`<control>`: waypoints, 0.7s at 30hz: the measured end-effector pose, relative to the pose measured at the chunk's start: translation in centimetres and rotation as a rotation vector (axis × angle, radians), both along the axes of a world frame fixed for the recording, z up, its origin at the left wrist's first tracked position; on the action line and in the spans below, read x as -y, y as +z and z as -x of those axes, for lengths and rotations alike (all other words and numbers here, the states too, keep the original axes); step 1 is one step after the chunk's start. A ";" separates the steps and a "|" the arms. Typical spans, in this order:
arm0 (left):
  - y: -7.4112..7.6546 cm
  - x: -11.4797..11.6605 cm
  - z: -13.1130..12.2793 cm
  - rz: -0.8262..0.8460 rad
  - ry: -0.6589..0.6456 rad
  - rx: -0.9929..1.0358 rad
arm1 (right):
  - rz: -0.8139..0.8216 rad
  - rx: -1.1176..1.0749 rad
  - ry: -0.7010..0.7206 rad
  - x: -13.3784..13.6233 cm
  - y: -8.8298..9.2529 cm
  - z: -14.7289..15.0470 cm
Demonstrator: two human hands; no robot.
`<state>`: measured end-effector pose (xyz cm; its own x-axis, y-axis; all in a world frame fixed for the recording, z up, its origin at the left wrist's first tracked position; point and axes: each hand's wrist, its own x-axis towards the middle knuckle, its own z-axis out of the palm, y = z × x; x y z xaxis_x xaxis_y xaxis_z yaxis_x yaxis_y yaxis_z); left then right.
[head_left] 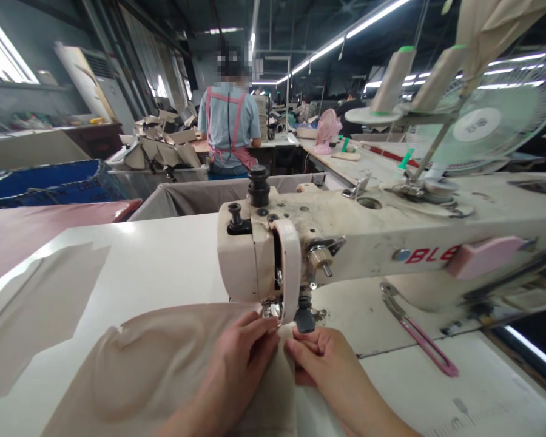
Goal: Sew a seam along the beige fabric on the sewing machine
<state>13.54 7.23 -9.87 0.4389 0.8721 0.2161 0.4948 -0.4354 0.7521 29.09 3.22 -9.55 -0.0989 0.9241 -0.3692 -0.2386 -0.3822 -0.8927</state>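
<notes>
The beige fabric (pixel 164 358) lies nearest, reaching to the head of the sewing machine (pixel 241 261). The right hand (pixel 323 358) pinches its right edge; the left hand (pixel 241 355) rests on top, whether gripping one cannot tell. It seems light, soft, best held by edges.

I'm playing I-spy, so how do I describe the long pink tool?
Find the big cream sewing machine. Below its red letters lies a slim metal-tipped tool. Unlike the chunky pink block above, its pink handle has a long slot.
</notes>
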 end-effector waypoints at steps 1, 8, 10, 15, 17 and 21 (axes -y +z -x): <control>0.0 -0.3 0.0 0.021 0.008 -0.024 | 0.000 0.012 -0.004 0.0 -0.1 0.0; 0.7 -1.7 0.0 0.151 -0.033 -0.043 | -0.035 0.098 0.011 -0.3 -0.6 -0.2; 1.1 -1.8 0.1 0.186 -0.050 -0.066 | -0.045 0.117 0.023 -0.4 -0.9 -0.2; 1.2 -1.9 0.6 0.173 -0.039 -0.134 | -0.080 0.184 0.047 0.0 -1.1 0.1; 1.2 -2.0 0.7 0.163 0.023 -0.163 | -0.212 0.382 0.044 0.7 -1.1 0.4; 1.9 -2.4 0.6 0.193 0.126 -0.182 | -0.795 0.981 0.151 1.7 -1.4 0.6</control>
<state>12.95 9.66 -8.02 0.3409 0.9396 -0.0313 0.6703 -0.2196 0.7088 28.48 1.51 -10.99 -0.2228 0.9270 0.3018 0.6483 0.3721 -0.6642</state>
